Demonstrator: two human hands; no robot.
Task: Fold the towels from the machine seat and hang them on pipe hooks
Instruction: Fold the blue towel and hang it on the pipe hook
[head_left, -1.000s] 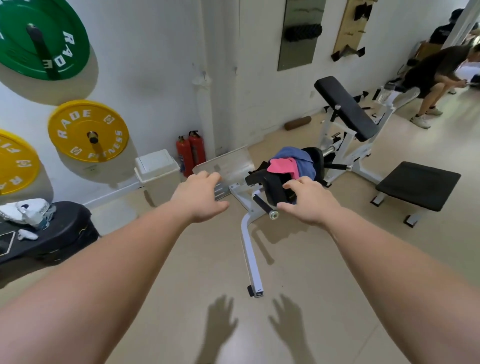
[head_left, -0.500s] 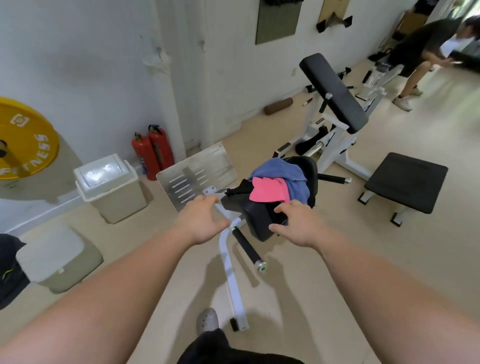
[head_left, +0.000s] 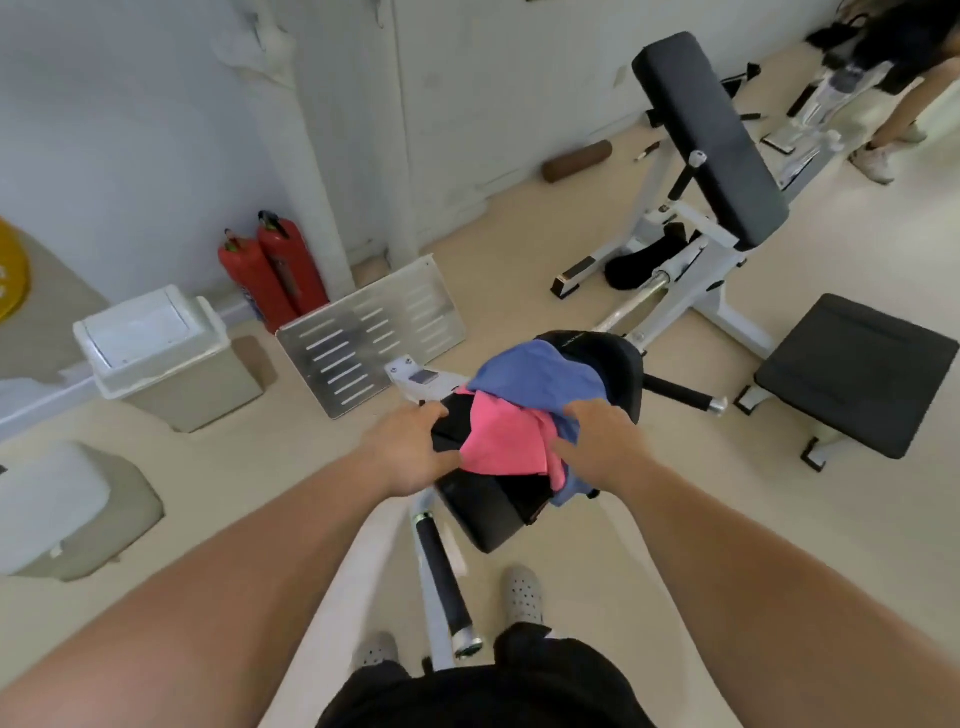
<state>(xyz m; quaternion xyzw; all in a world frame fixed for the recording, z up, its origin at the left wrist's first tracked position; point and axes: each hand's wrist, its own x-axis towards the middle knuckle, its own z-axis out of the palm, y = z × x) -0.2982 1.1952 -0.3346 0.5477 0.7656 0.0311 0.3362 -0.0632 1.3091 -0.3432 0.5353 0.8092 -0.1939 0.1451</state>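
Note:
A pile of towels lies on the black machine seat (head_left: 621, 364): a blue towel (head_left: 535, 376) on top, a pink towel (head_left: 501, 441) below it, and a black cloth (head_left: 522, 496) underneath. My left hand (head_left: 410, 449) touches the black cloth at the pile's left edge; its grip is unclear. My right hand (head_left: 597, 434) is on the pile's right side, with thumb and fingers curled on the blue towel's edge. No pipe hooks are in view.
The white machine frame with a black handle (head_left: 441, 577) runs between my feet. A metal footplate (head_left: 374, 332), a bin (head_left: 156, 353) and two red fire extinguishers (head_left: 275, 270) stand to the left. A padded bench (head_left: 711, 135) and low stool (head_left: 852, 369) are at right; a person stands far right.
I have stepped closer to the seat and the view has tilted down. Both hands moved forward from the air onto the towel pile.

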